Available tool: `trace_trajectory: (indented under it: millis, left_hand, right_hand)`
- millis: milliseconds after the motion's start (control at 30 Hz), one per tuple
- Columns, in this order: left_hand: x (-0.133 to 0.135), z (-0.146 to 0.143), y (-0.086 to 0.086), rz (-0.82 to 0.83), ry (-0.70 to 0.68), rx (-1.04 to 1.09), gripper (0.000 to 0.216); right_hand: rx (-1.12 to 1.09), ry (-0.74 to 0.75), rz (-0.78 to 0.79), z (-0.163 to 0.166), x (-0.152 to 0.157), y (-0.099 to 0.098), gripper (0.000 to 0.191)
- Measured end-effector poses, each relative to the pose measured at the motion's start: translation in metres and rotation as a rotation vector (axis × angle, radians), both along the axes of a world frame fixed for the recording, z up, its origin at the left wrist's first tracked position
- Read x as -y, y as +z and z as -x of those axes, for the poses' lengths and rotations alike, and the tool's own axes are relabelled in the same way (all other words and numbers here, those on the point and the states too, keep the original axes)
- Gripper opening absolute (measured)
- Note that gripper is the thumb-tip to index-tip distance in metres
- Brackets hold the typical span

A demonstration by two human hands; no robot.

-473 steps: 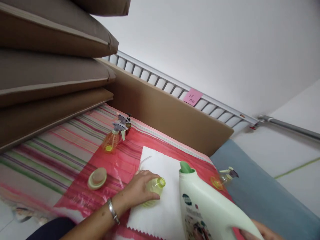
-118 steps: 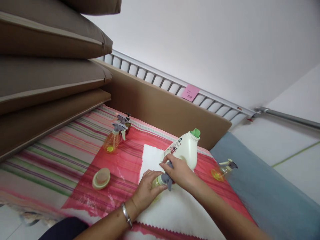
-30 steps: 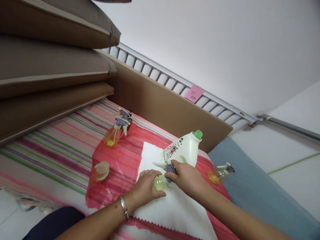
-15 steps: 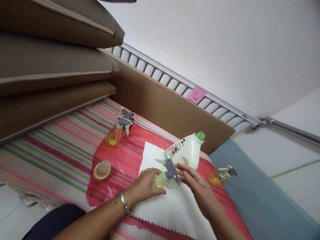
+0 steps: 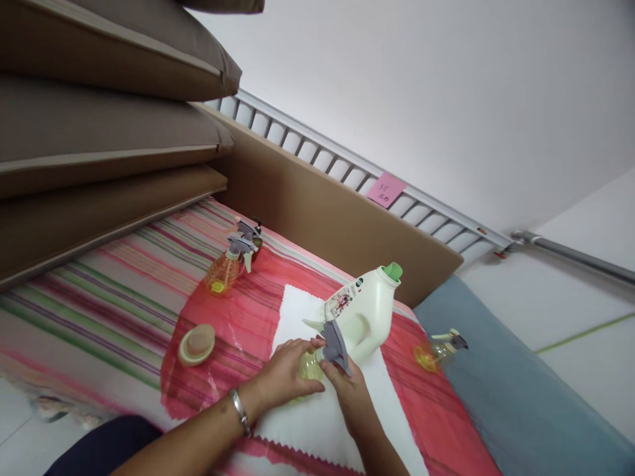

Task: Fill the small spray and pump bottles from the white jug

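Observation:
A clear spray bottle [image 5: 309, 367] with a grey trigger head stands tilted in front of me over a white cloth [image 5: 337, 423]. My left hand [image 5: 285, 373] is wrapped round its body. At the collar just under the spray head, the thumb and fingers of my right hand [image 5: 350, 390] are closed on the same bottle. Directly behind it is a large white jug [image 5: 380, 307] with a green spout and a printed label; neither hand grips it.
On the red plastic sheet lie a round cream cap [image 5: 197, 345] and another spray bottle [image 5: 223, 270], with one more behind it. A third spray bottle [image 5: 439, 350] lies at the right. Brown cushions [image 5: 109, 132] are stacked left; a cardboard panel [image 5: 317, 205] borders the back.
My right hand has moved left and closed round the collar of the spray bottle; before, its fingers were spread beside the trigger head. My left hand keeps its hold on the body.

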State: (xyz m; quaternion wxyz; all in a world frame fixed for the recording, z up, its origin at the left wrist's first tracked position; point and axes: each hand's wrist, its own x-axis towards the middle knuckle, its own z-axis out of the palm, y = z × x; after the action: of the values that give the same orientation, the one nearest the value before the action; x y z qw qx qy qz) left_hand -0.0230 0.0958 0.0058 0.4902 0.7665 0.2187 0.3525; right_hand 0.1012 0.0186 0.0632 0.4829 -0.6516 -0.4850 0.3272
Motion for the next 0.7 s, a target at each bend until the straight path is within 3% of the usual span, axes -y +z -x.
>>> trace_trajectory:
  millis: [167,267,400,467,533,633,700]
  left_hand:
    - [0.004,-0.001,0.0,-0.025,0.052,-0.015,0.065]
    - [0.003,0.0,0.0,-0.028,0.026,-0.015,0.066]
    - [-0.001,0.001,-0.01,-0.01,0.007,-0.067,0.081]
    - [-0.002,-0.001,-0.021,-0.048,0.017,-0.077,0.08]
    - [-0.002,-0.005,-0.032,-0.15,0.05,-0.061,0.07]
    - [0.007,-0.012,-0.039,-0.332,0.061,-0.027,0.062]
    - [0.017,-0.016,-0.037,-0.419,0.01,0.005,0.059]
  right_hand:
    - [0.016,-0.075,-0.033,0.007,0.0,-0.015,0.045]
    - [0.033,-0.086,0.001,0.002,0.003,-0.011,0.044]
    - [0.007,-0.05,0.033,-0.013,0.016,0.015,0.052]
    - [0.102,-0.085,0.036,-0.013,0.026,0.033,0.059]
    - [0.327,-0.1,0.063,-0.007,0.033,0.051,0.047]
    - [0.683,-0.071,0.108,0.002,0.041,0.073,0.013]
    - [0.767,-0.069,0.15,-0.003,0.05,0.083,0.012]
